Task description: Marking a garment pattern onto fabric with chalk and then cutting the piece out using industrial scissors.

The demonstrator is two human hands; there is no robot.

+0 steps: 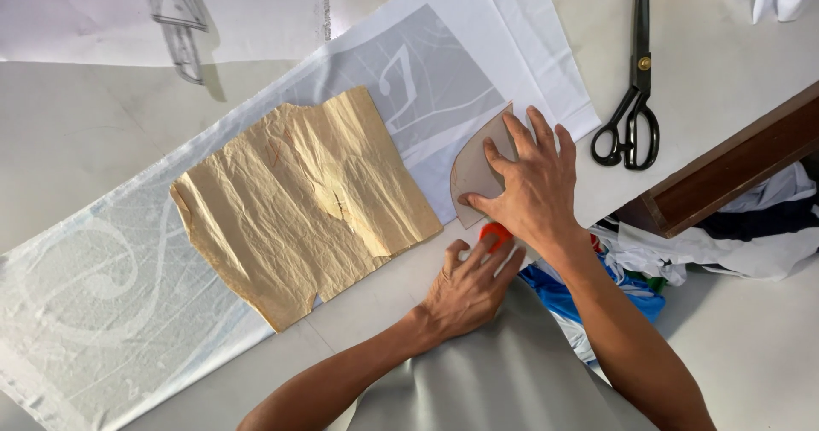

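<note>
Two hands at work, near edge of bench (77, 132). Leftmost: long strip of pale printed fabric (102, 311) spread flat, running up toward far right. On top, centre: crumpled tan paper pattern (299, 200), creased, ragged along its near edge, lying loose. Next, left hand (469, 290), fingers curled shut around small orange marker (495, 235), tip at edge of template. Right hand (533, 179), fingers splayed open, pressing curved grey-brown template (473, 171) flat on fabric, likely to stop slipping. Far right: black shears (636, 107) lying closed, apart.
</note>
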